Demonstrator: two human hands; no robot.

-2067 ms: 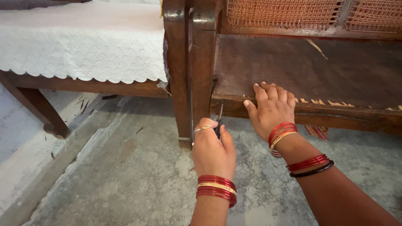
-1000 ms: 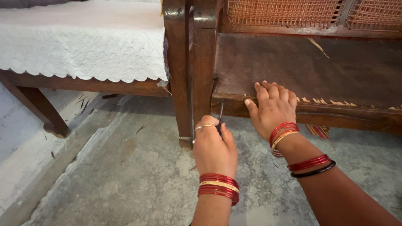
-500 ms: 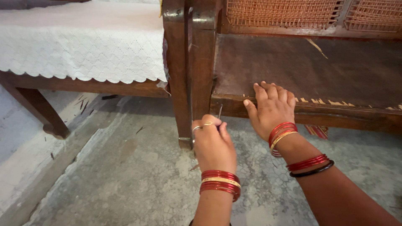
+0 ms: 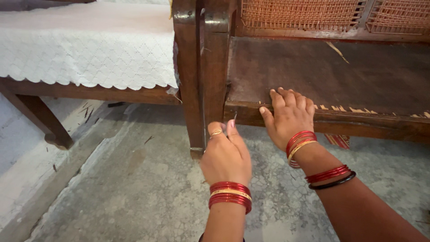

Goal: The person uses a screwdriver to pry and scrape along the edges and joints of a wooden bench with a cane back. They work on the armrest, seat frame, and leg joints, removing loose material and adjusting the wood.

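A dark wooden chair (image 4: pixel 286 117) with a worn brown seat (image 4: pixel 358 71) and a woven cane back (image 4: pixel 304 13) stands in front of me. My right hand (image 4: pixel 289 117) lies flat on the seat's front edge, fingers spread, beside frayed cane ends (image 4: pixel 354 109) along the rail. Closed in a fist, my left hand (image 4: pixel 225 157) is just below the front rail next to the chair leg (image 4: pixel 215 80). It grips a thin dark tool (image 4: pixel 234 117) whose tip points up at the rail. Both wrists wear red and gold bangles.
A second wooden seat (image 4: pixel 103 93) covered with a white quilted cloth (image 4: pixel 85 49) stands at the left, its leg (image 4: pixel 40 118) on the grey concrete floor (image 4: pixel 134 188). A striped scrap of cloth (image 4: pixel 336 140) hangs under the chair rail.
My left hand has shifted a little and curled tighter around the thin tool, staying by the chair leg. My right hand has stayed flat on the seat edge.
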